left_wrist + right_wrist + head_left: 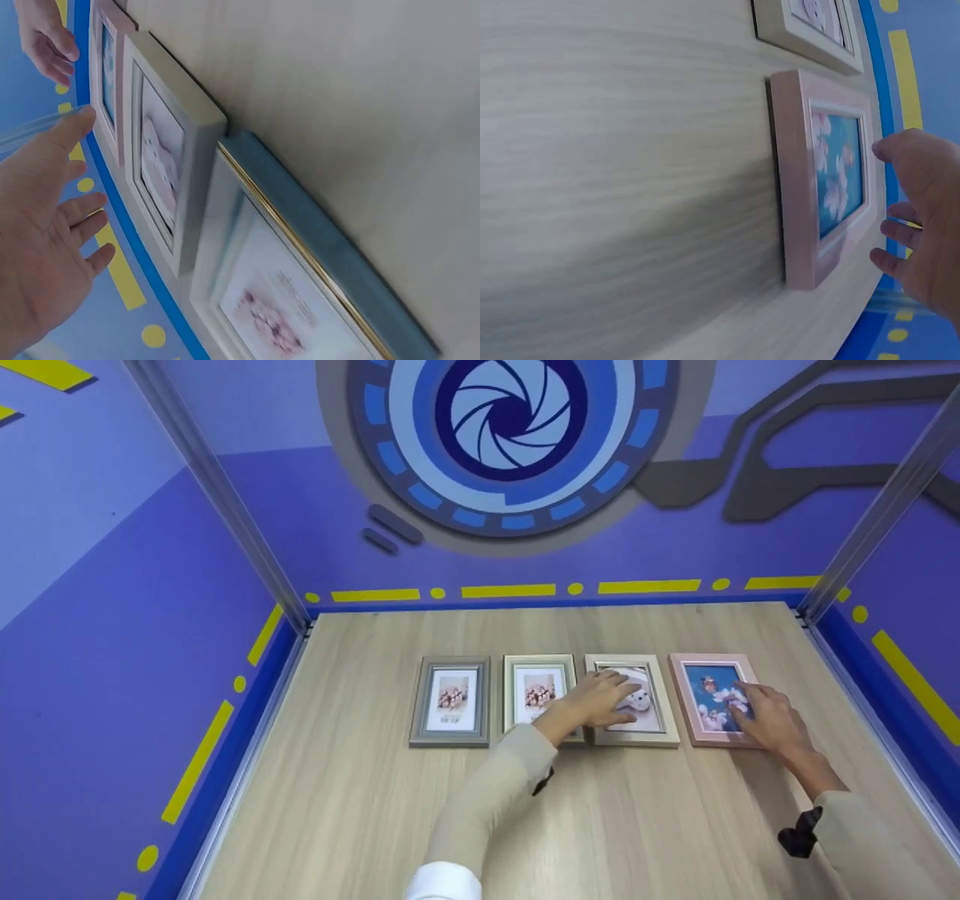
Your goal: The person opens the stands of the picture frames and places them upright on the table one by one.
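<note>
Four picture frames would exceed a count, so: several picture frames lie flat in a row on the wooden table. Over the cream frame hovers my left hand, fingers spread and relaxed, holding nothing. At the row's right end lies a pink frame with a blue picture. My right hand is above its right side, fingers loosely bent and apart from it in the right wrist view. Left of the cream frame is a champagne frame, partly hidden by my left wrist. A grey frame forms the left end.
The wooden table is bounded by blue and purple walls with yellow dashes. Metal rails run along its sides. Narrow gaps separate neighbouring frames.
</note>
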A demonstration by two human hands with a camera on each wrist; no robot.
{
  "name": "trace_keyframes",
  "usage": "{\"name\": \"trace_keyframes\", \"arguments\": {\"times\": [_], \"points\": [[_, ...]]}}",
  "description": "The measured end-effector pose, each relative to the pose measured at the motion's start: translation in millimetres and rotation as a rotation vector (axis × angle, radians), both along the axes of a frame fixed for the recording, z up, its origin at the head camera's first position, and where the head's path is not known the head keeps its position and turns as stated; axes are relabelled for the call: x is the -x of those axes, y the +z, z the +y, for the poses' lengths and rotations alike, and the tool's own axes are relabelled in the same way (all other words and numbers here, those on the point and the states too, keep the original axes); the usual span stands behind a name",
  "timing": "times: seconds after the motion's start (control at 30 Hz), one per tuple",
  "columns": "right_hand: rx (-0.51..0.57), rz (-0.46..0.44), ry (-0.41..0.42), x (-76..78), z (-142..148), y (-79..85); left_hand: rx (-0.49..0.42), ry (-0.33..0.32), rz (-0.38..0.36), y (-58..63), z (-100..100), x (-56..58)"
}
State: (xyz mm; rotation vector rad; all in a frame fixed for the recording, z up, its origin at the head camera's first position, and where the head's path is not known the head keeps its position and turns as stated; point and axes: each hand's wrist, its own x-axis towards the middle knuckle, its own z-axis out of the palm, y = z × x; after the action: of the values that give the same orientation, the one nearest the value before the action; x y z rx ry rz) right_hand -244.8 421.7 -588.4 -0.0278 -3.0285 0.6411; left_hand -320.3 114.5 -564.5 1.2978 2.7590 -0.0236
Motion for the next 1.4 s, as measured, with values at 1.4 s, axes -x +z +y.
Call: {"name": "trace_keyframes", "arguments": {"times": [1.4], "points": [[0.127, -0.289, -0.337, 14.2, 26, -22.8, -0.883, 0.683, -1.139, -30.3, 134, -38.2]]}}
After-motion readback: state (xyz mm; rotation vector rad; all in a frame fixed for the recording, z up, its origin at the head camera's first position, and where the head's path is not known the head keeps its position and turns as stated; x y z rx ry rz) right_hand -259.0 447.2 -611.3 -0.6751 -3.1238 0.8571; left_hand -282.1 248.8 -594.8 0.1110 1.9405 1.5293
